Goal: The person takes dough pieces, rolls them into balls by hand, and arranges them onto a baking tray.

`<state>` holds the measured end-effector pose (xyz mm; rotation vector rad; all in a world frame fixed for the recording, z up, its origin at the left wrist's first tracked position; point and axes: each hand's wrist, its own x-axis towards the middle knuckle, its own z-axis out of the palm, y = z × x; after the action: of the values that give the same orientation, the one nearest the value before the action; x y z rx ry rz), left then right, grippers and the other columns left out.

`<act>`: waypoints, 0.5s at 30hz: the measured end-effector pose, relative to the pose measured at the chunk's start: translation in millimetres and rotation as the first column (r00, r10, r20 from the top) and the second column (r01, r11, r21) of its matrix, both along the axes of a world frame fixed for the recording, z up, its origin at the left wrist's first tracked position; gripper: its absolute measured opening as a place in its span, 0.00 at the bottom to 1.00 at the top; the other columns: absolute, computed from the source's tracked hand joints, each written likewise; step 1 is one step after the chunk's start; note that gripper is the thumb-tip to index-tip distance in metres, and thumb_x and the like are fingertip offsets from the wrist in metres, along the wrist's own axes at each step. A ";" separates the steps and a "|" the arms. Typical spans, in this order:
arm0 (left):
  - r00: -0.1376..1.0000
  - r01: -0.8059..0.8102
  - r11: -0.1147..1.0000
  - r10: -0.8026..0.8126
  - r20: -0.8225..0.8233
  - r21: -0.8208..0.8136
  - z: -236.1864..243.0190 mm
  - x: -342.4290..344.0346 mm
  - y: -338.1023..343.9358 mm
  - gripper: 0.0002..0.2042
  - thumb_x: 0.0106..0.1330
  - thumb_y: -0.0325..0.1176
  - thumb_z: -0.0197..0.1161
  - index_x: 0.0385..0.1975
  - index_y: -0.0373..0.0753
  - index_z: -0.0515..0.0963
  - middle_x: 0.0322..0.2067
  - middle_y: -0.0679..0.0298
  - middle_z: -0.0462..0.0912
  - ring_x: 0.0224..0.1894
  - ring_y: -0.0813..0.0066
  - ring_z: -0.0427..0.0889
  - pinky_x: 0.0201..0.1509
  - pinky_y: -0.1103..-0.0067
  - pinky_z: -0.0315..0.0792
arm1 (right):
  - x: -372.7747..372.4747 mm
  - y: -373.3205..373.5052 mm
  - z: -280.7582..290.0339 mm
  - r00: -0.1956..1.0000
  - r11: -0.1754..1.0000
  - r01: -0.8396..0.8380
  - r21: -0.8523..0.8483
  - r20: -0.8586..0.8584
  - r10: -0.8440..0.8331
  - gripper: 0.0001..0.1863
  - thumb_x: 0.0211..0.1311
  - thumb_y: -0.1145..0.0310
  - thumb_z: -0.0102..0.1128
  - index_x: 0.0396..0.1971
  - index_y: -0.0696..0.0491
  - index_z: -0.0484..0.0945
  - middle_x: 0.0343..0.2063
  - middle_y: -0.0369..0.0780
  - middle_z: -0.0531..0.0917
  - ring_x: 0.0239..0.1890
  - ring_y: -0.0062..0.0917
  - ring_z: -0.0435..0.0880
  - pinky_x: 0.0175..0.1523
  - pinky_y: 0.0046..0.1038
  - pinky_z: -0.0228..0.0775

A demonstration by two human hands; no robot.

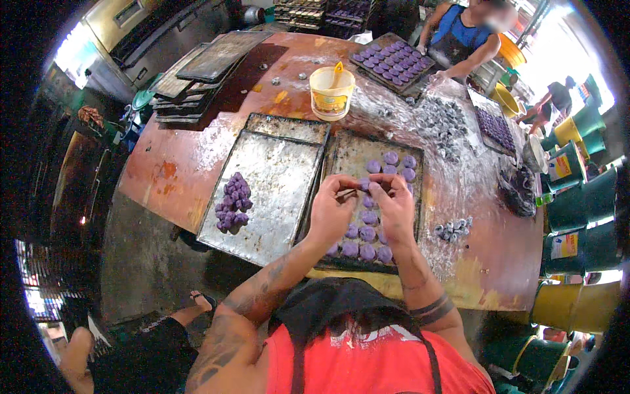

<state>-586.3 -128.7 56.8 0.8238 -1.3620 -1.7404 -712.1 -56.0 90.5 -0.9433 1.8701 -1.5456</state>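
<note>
My left hand and my right hand meet over a dark baking tray. Between their fingertips is a small purple dough piece, pinched from both sides. Something narrow and dark shows at the left fingers; I cannot make out what it is. Rounded purple dough balls sit in rows on the tray below and beyond my hands, some hidden by them. Left of it lies a worn metal tray bearing a heap of purple dough lumps. That tray partly overlaps another tray.
A white tub with a yellow handle stands beyond the trays. Stacked trays are at far left. Grey-white floured lumps lie at right, near a black plastic bag. Across the table, a person reaches beside a filled tray.
</note>
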 end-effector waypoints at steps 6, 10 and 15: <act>0.964 0.182 0.852 -0.056 -0.260 0.492 12.9 -4.2 -24.8 0.16 0.68 0.22 0.65 0.55 0.33 0.74 0.46 0.62 0.82 0.42 0.73 0.84 0.47 0.78 0.81 | -2.5 4.9 3.2 0.821 0.986 -0.123 -0.116 -0.570 0.035 0.14 0.59 0.78 0.66 0.46 0.54 0.85 0.48 0.43 0.84 0.54 0.37 0.82 0.61 0.34 0.74; 0.962 0.254 0.896 -0.197 -0.187 0.365 5.2 7.8 -30.1 0.22 0.63 0.27 0.72 0.56 0.31 0.76 0.44 0.61 0.84 0.45 0.70 0.85 0.50 0.74 0.81 | -6.8 0.4 15.7 0.815 0.957 -0.291 -0.015 -0.528 0.239 0.15 0.51 0.75 0.74 0.41 0.53 0.84 0.53 0.45 0.84 0.62 0.41 0.79 0.65 0.36 0.71; 0.867 0.489 0.717 -0.336 -0.369 0.496 -5.2 -8.7 -5.4 0.19 0.63 0.30 0.73 0.52 0.34 0.78 0.44 0.64 0.84 0.49 0.71 0.83 0.54 0.73 0.78 | -37.3 -7.2 -9.5 0.741 0.866 -0.497 -0.065 -0.552 0.384 0.19 0.47 0.73 0.78 0.39 0.54 0.79 0.43 0.43 0.83 0.50 0.39 0.84 0.55 0.37 0.76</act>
<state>-594.9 -134.1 51.6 0.5822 -0.8773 -2.5998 -749.4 -63.3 81.0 -1.9185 1.6340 -1.2726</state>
